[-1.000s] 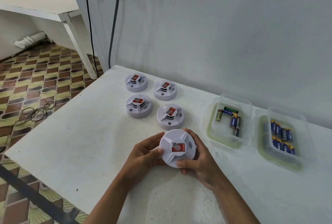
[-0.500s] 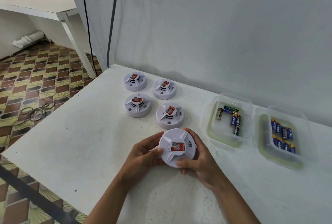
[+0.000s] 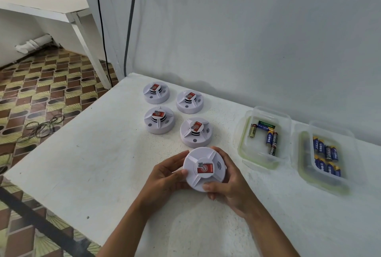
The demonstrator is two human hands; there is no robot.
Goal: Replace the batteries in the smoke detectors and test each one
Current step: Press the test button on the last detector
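A round white smoke detector (image 3: 204, 169) with a red label faces up just above the white table, held between both hands. My left hand (image 3: 165, 176) grips its left rim, thumb on the top edge. My right hand (image 3: 226, 184) wraps its right and near rim, thumb pressed on the front edge. Several more white detectors stand behind it in two rows, the nearest detector (image 3: 195, 132) just beyond my fingers.
A clear plastic tub (image 3: 247, 149) holding several mixed batteries (image 3: 270, 137) sits to the right, and a second tub (image 3: 305, 153) with blue batteries (image 3: 326, 157) lies further right. The white table (image 3: 92, 153) ends at left above a patterned floor. A wall stands close behind.
The hands and the held detector stay almost still; the view has shifted only slightly.
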